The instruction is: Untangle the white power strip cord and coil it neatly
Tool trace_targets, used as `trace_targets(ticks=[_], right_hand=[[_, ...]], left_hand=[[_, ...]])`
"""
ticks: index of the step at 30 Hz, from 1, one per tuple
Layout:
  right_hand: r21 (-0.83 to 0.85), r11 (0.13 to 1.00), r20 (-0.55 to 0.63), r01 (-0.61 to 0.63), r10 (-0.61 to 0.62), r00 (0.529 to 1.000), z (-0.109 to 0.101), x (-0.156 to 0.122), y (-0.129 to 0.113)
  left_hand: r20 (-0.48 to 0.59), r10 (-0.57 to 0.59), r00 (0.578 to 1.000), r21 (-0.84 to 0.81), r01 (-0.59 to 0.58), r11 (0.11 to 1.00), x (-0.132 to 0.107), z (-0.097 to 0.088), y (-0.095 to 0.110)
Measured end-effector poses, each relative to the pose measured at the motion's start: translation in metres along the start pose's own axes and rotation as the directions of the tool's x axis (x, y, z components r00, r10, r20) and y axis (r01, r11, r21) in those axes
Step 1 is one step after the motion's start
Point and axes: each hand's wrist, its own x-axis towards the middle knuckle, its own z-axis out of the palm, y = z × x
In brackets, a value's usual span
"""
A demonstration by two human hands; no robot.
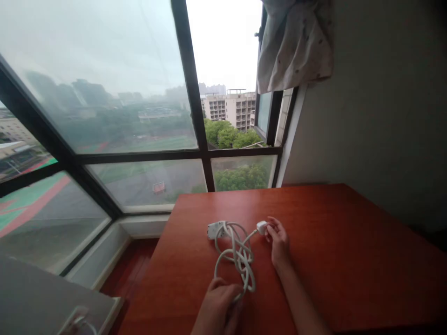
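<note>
A white power strip (215, 231) lies on the reddish-brown table (314, 251), its white cord (240, 260) heaped in loose loops beside and over it. At the near end of the heap, my left hand (221, 302) is closed on the cord; its fingertips are partly hidden. To the right of the loops, my right hand (278, 239) holds the white plug (261, 227) at the cord's end between thumb and fingers. A short stretch of cord runs from the plug back into the tangle.
Dark-framed windows (202, 153) stand behind and left of the table, with one pane open. A pale curtain (296, 46) hangs at upper right beside a grey wall (370, 116). A wall socket (78, 321) with something white plugged in shows at lower left.
</note>
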Motion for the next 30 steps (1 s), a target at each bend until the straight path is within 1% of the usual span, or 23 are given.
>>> trace_targets(ticks=[2,5,7,10,13,16,18,20,22,24,27,30], right_hand=[[-0.067,0.995,-0.085,0.067,-0.073,0.994,-0.004,0.002,0.003],[-0.201,0.971,-0.143,0.133,-0.163,0.976,-0.009,0.004,0.005],[-0.279,0.948,-0.150,0.151,-0.199,0.968,-0.011,0.004,0.006],[-0.362,0.916,-0.144,0.172,-0.237,0.961,-0.014,0.004,0.006],[-0.457,0.871,-0.144,0.178,-0.270,0.952,-0.020,0.004,0.008],[-0.538,0.824,-0.157,0.178,-0.305,0.939,-0.027,0.003,0.011],[-0.517,0.839,-0.149,0.173,-0.287,0.946,-0.029,0.000,0.013],[-0.442,0.882,-0.121,0.163,-0.238,0.964,-0.029,-0.004,0.014],[-0.361,0.918,-0.090,0.162,-0.208,0.974,-0.025,-0.009,0.013],[-0.307,0.936,-0.058,0.171,-0.198,0.979,-0.020,-0.015,0.011],[-0.266,0.948,0.055,0.175,-0.166,0.985,-0.012,-0.023,0.008],[-0.246,0.950,0.160,0.193,-0.157,0.975,-0.009,-0.029,0.006]], left_hand=[[-0.020,0.002,1.000,0.014,-0.002,1.000,0.000,-0.003,-0.004],[-0.077,-0.016,0.997,0.028,0.018,0.999,0.007,-0.004,-0.012],[-0.131,-0.027,0.991,0.046,0.033,0.998,0.016,-0.003,-0.015],[-0.209,-0.043,0.977,0.082,0.062,0.995,0.031,-0.004,-0.014],[-0.253,-0.051,0.966,0.111,0.081,0.991,0.042,-0.007,-0.012],[-0.292,-0.055,0.955,0.101,0.088,0.991,0.049,-0.010,-0.014],[-0.306,-0.059,0.950,0.095,0.093,0.991,0.052,-0.009,-0.019],[-0.297,-0.060,0.953,0.095,0.093,0.991,0.056,-0.006,-0.024],[-0.283,-0.060,0.957,0.094,0.090,0.991,0.061,-0.002,-0.027],[-0.275,-0.064,0.959,0.088,0.092,0.992,0.067,0.001,-0.028],[-0.236,-0.051,0.971,0.069,0.069,0.995,0.076,0.000,-0.028],[-0.176,-0.041,0.984,0.056,0.052,0.997,0.083,-0.007,-0.025]])
